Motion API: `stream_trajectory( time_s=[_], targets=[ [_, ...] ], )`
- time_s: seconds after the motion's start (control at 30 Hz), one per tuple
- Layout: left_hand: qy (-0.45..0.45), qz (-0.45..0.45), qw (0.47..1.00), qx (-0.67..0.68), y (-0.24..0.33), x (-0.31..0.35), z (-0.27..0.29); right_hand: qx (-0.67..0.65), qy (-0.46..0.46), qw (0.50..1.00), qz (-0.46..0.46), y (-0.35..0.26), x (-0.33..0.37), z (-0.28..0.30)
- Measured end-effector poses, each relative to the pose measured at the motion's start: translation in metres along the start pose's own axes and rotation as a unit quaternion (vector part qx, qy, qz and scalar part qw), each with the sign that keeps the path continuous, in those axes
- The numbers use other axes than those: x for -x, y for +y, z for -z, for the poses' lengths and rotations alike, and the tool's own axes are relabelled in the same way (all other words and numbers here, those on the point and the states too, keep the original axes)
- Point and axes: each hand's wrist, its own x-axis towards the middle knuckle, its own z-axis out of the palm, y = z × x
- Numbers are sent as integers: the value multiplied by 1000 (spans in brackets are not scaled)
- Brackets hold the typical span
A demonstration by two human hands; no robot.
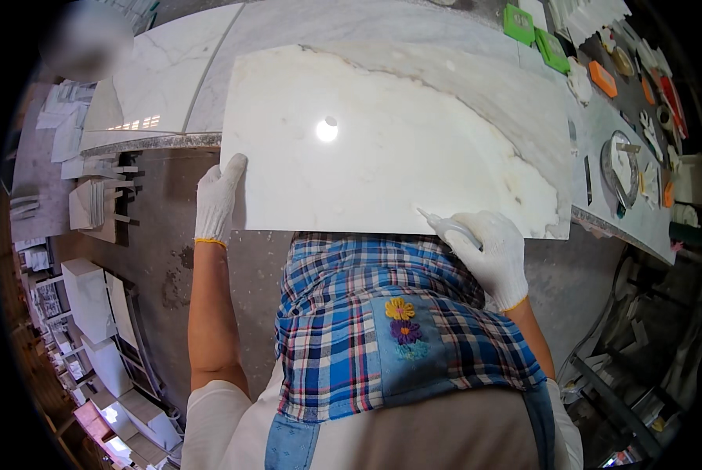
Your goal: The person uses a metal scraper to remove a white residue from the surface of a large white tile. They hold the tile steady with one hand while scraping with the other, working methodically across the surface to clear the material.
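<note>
A white marble-look slab (382, 157) with a brown and grey vein lies partly over the worktable, its near edge jutting out toward my waist. My left hand (217, 197), in a white knit glove, grips the slab's left edge near the front corner, thumb on top; its other fingers are hidden below. My gloved right hand (492, 249) is closed around a small whitish squeeze bottle (453, 229) with a pointed nozzle. The nozzle tip is over the slab's front edge; whether it touches the surface I cannot tell.
Pale stone tops form the worktable (163, 78). To the right are green boxes (519, 24), an orange block (602, 78), a round metal dish (620, 168) and scattered tools. Stacked tiles (92, 205) stand at left, with racked slabs (92, 294) lower down.
</note>
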Motion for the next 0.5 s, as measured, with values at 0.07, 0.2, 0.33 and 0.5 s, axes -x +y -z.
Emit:
stream_trajectory(
  time_s=[0.07,0.2,0.33,0.5],
  targets=[
    [2,-2,1000,6,3,3,-2,2,-1,1000,4,0,-1,1],
    [-3,-8,1000,-16,-6,-3,3,-4,7,1000,19,0,-1,-1],
    [5,-18,999,-47,-13,-10,4,-34,-23,999,-21,-5,-1,3],
    [16,-15,996,-86,-5,-4,2,-37,-32,998,-36,-7,0,5]
  ],
)
